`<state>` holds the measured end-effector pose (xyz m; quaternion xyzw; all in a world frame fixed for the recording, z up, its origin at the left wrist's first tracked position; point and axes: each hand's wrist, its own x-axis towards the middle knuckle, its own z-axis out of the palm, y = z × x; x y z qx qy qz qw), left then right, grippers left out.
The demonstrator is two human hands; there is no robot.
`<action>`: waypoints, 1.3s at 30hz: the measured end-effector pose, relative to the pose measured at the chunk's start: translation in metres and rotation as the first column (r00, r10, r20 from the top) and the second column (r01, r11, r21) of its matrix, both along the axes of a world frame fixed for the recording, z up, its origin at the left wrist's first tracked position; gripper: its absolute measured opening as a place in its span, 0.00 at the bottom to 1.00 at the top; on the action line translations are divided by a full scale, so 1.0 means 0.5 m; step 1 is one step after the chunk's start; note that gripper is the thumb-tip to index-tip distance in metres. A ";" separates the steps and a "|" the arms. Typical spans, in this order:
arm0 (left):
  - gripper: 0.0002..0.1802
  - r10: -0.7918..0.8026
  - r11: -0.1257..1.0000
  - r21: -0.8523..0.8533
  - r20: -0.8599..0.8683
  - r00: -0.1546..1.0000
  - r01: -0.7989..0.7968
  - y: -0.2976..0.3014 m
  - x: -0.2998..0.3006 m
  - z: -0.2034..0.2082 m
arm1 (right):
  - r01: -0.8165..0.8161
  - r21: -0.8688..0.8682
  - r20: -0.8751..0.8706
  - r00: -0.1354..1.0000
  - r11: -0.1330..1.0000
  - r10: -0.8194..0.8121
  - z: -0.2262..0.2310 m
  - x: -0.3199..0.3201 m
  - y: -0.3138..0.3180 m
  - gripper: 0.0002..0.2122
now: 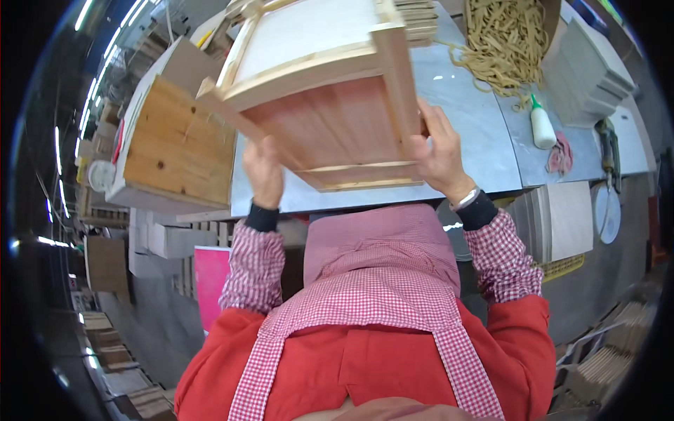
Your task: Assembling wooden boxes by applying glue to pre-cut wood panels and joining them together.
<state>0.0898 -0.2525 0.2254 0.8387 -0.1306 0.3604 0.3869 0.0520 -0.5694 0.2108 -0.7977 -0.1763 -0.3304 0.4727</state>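
While a red top and checked apron (379, 295) fill the near edge of the view, both forearms rise from there to a wooden box (330, 98) held up off the worktop (463, 133). The left hand (264, 172) is closed on the box's lower left edge, fingers wrapped under the board and thumb on the side face. The right hand (439, 151) grips the right corner post, palm against the outside and fingers curled round it. So the box sits between the two grips, above and slightly ahead of them, tilted with its reddish panel facing the person and its pale framed face turned away and up; held this way, it seems, so that a side can be looked over.

Beyond the box lies the grey worktop. To the left on it rests a second box (179, 144) with a knotty board face. To the right, well apart from the hands, stand a white glue bottle (541, 125) with a green tip and a pink rag (559, 156) just beside it. Farther back a heap of tan bands (502, 42) spills from a carton, near a stack of grey panels (586, 74).
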 end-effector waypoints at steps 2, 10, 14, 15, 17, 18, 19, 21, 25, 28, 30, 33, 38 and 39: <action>0.30 -0.003 0.999 0.037 0.039 0.999 0.002 0.002 -0.033 0.095 | 0.068 0.079 -0.137 0.989 0.995 -0.056 -0.044 0.028 -0.034 0.22; 0.30 -0.553 0.460 0.795 -0.092 0.828 0.396 -0.271 -0.006 0.450 | 0.184 0.087 -0.673 0.735 0.979 -0.078 -0.154 0.169 -0.026 0.18; 0.26 -0.556 0.389 0.748 -0.275 0.785 0.537 -0.285 0.031 0.419 | 0.341 0.185 -0.508 0.836 0.922 -0.207 -0.140 0.217 -0.050 0.16; 0.24 -0.581 0.387 0.732 -0.278 0.765 0.560 -0.281 0.037 0.410 | 0.317 0.196 -0.438 0.875 0.928 -0.206 -0.120 0.240 -0.058 0.15; 0.22 -0.596 0.424 0.708 -0.253 0.762 0.566 -0.295 0.033 0.406 | 0.261 0.239 -0.319 0.931 0.935 -0.178 -0.041 0.272 -0.060 0.14; 0.20 -0.615 0.460 0.679 -0.221 0.757 0.572 -0.309 0.031 0.402 | 0.234 0.272 -0.277 0.948 0.934 -0.157 -0.001 0.272 -0.061 0.14; 0.18 -0.630 0.497 0.648 -0.187 0.754 0.577 -0.321 0.032 0.399 | 0.236 0.270 -0.286 0.946 0.934 -0.156 0.028 0.248 -0.070 0.14; 0.22 -0.555 0.545 0.634 -0.217 0.803 0.548 -0.320 0.010 0.412 | 0.193 0.168 -0.208 0.966 0.967 -0.157 0.061 0.163 -0.038 0.15; 0.30 -0.491 0.594 0.605 -0.249 0.835 0.531 -0.330 0.003 0.417 | 0.127 0.252 -0.324 0.945 0.959 -0.040 0.061 -0.056 0.003 0.11; 0.29 -0.554 0.591 0.600 -0.185 0.812 0.539 -0.312 0.024 0.393 | 0.147 0.412 -0.415 0.909 0.899 0.041 0.152 -0.095 -0.001 0.09; 0.25 -0.571 0.549 0.775 0.075 0.818 0.312 -0.299 0.039 0.376 | 0.170 0.393 -0.246 0.966 0.904 -0.074 0.219 -0.094 -0.018 0.08; 0.23 -0.717 0.675 0.325 0.078 0.693 0.662 -0.228 -0.019 0.406 | 0.168 0.268 0.031 0.983 0.949 -0.182 0.296 -0.086 0.011 0.07; 0.17 -0.320 0.649 -0.518 0.478 0.818 0.557 -0.037 0.005 0.289 | 0.176 -0.163 0.336 0.935 0.971 -0.113 0.309 -0.007 0.053 0.09; 0.17 -0.236 0.708 -0.592 0.316 0.919 0.385 0.011 0.015 0.230 | 0.193 -0.153 0.322 0.937 0.969 -0.136 0.311 -0.012 0.048 0.09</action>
